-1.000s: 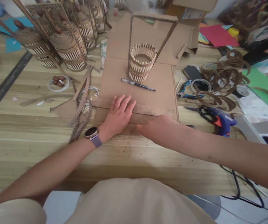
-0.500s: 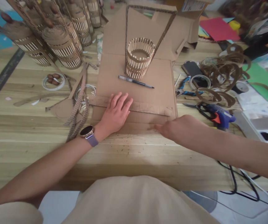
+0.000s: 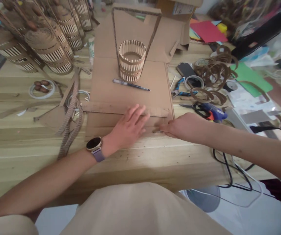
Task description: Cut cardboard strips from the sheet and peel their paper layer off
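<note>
My left hand (image 3: 129, 127) lies flat with fingers stretched out on a flat cardboard sheet (image 3: 130, 88), pressing on a long cardboard strip (image 3: 101, 107) that runs across it. A watch sits on that wrist. My right hand (image 3: 182, 127) rests at the sheet's near right corner with fingers curled in a pinch; what they grip is hidden. Farther back on the sheet stands a small stick-and-cardboard basket (image 3: 132, 60) with a tall handle, and a pen (image 3: 130, 85) lies in front of it.
Several finished stick baskets (image 3: 47, 49) stand at the back left. Corrugated strips (image 3: 70, 114) and tape rolls (image 3: 41, 88) lie left of the sheet. On the right are a blue glue gun (image 3: 212, 112), pliers (image 3: 179, 88), curled cardboard strips (image 3: 211, 71), coloured paper (image 3: 207, 31) and cables over the table edge.
My right hand slid right along the sheet's near edge to its corner. My left hand shifted right along the strip. The camera view has swung to the right.
</note>
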`<action>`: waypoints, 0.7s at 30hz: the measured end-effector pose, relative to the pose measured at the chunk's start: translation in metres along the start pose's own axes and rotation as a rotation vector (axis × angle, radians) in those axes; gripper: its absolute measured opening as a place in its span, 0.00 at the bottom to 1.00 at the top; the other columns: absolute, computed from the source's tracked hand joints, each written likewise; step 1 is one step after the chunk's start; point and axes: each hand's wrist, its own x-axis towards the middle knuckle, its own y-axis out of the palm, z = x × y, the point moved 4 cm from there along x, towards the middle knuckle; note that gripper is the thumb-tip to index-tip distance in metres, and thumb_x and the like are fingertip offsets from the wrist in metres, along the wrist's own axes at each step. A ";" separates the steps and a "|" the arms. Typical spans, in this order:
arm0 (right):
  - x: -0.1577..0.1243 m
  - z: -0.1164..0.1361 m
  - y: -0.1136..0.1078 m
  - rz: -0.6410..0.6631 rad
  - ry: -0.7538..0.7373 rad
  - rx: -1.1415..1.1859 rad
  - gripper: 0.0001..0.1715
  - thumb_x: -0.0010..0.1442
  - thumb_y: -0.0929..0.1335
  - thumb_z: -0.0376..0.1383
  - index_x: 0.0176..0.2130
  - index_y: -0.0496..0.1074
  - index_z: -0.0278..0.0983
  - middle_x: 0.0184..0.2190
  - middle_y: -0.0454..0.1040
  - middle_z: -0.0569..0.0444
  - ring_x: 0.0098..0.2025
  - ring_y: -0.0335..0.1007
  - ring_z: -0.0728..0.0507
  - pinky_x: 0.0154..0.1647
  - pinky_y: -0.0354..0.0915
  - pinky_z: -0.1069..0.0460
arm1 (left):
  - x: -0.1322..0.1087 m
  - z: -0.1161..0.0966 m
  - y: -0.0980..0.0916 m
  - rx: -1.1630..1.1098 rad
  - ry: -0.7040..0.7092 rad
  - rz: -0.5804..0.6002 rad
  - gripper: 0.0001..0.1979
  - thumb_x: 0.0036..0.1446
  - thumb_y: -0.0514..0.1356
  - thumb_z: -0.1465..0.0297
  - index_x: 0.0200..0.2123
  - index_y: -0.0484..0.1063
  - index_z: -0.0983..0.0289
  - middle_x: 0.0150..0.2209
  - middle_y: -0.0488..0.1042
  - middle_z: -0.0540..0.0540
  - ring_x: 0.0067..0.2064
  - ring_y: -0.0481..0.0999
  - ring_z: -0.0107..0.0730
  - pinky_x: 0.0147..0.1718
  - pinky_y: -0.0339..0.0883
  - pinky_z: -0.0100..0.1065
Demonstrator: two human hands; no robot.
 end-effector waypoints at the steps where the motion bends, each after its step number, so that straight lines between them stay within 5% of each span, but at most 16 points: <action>1: -0.001 -0.003 0.002 0.020 0.007 0.013 0.17 0.68 0.59 0.35 0.53 0.69 0.43 0.32 0.80 0.49 0.30 0.76 0.42 0.21 0.46 0.53 | 0.001 -0.006 0.004 -0.041 0.059 0.026 0.21 0.66 0.52 0.69 0.60 0.63 0.72 0.65 0.56 0.72 0.68 0.50 0.57 0.63 0.52 0.56; 7: -0.016 -0.017 0.012 0.024 0.049 0.079 0.17 0.71 0.57 0.44 0.50 0.68 0.41 0.34 0.79 0.50 0.32 0.75 0.43 0.24 0.46 0.52 | 0.001 -0.011 0.013 -0.143 0.102 0.120 0.18 0.67 0.52 0.72 0.58 0.67 0.63 0.66 0.56 0.66 0.69 0.50 0.50 0.63 0.55 0.53; 13: -0.019 -0.012 0.010 0.034 0.037 0.033 0.17 0.71 0.56 0.42 0.47 0.69 0.39 0.30 0.78 0.50 0.28 0.73 0.45 0.23 0.43 0.52 | 0.000 -0.010 0.011 -0.171 0.085 0.177 0.20 0.65 0.52 0.78 0.55 0.71 0.54 0.68 0.52 0.59 0.69 0.47 0.50 0.63 0.54 0.53; 21: -0.015 -0.008 0.008 0.050 -0.006 0.012 0.14 0.67 0.60 0.32 0.50 0.70 0.39 0.30 0.77 0.51 0.27 0.72 0.45 0.24 0.47 0.53 | 0.000 -0.012 0.012 -0.158 0.091 0.176 0.22 0.62 0.55 0.80 0.55 0.71 0.54 0.68 0.52 0.60 0.69 0.48 0.53 0.63 0.55 0.53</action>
